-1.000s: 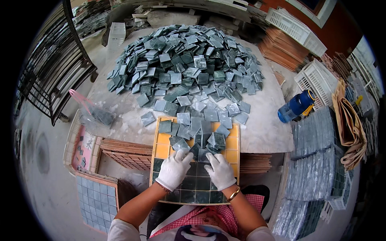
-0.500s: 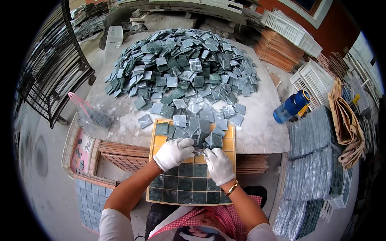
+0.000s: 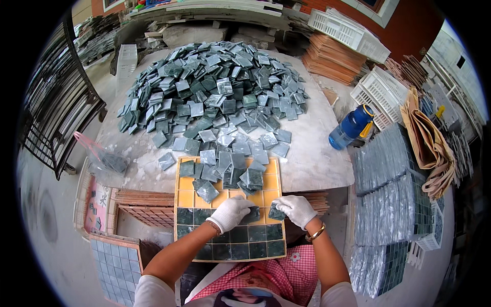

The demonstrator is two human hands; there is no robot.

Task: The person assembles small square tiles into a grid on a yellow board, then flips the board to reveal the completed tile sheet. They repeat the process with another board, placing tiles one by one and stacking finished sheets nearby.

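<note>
A yellow gridded tray (image 3: 184, 184) lies in front of me, its nearer rows filled with dark green square tiles (image 3: 239, 234). My left hand (image 3: 230, 212), in a white knit glove, is closed on a tile (image 3: 251, 215) at the filled area's far edge. In the same kind of glove, my right hand (image 3: 295, 208) pinches another tile (image 3: 276, 212) by the tray's right edge; this one looks tilted. Loose tiles (image 3: 206, 191) lie scattered and overlapping on the tray's far half, just beyond my hands. The fingertips under both gloves are partly hidden.
A big heap of tiles (image 3: 212, 92) covers the table's (image 3: 312, 169) far side. A blue bottle (image 3: 351, 127) stands at the right, near stacked tile sheets (image 3: 383, 204) and white crates (image 3: 381, 94). At left are a plastic bag (image 3: 110, 159) and a tiled panel (image 3: 115, 266).
My hands were close together over the loose tiles; now they are farther apart and nearer me, each with a tile at the filled rows. The view has shifted, so the scene sits further left.
</note>
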